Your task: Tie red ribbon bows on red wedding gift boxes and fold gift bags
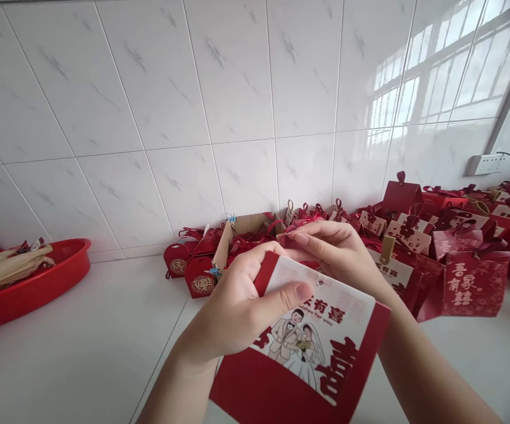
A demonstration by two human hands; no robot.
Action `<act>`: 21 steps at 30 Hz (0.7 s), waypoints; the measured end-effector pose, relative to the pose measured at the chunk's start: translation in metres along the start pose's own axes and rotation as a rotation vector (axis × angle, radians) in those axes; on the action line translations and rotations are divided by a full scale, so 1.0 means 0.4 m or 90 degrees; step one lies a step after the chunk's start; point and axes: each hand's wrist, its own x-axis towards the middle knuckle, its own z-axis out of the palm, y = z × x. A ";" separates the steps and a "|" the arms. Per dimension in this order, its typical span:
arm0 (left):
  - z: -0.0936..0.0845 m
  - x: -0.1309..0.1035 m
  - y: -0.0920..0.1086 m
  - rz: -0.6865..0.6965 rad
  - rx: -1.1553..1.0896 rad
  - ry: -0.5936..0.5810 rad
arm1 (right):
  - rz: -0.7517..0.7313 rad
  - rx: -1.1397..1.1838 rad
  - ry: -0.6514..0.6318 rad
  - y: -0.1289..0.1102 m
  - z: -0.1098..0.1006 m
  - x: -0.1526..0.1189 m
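"Where's that red gift bag [303, 347] now?"

"Up off the white counter [105, 353], tilted, in front of the open carton [223, 246]. The left hand [239, 303] has it firmly near the top edge, thumb laid across the printed front [356, 301], the other fingers mostly hidden behind."

"And the right hand [337, 244]?"

"Nearly closed, thumb and fingertips pinched on a dark red strip [287, 238] just beyond the top edge. Whether it's joined to the bag I can't tell; the hands cover that part."

"Does it look heavy?"

"Light, I'd guess, thin card by the look of it. Stiff enough to keep that face flat, but a hard squeeze in the middle would probably crease it. The front looks smooth, so maybe a touch slippery."

"Where would you take hold, then?"

"By the top or the side edges, thumb in front, fingers behind. The strip seems soft and limp, so a light fingertip pinch suits it."
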 end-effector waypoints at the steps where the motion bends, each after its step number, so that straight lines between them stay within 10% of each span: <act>1: 0.002 0.000 0.001 -0.013 -0.012 0.012 | 0.000 0.001 -0.009 -0.003 0.004 -0.002; 21: -0.015 -0.009 0.002 -0.008 0.085 0.086 | 0.015 0.143 -0.017 0.008 0.029 -0.004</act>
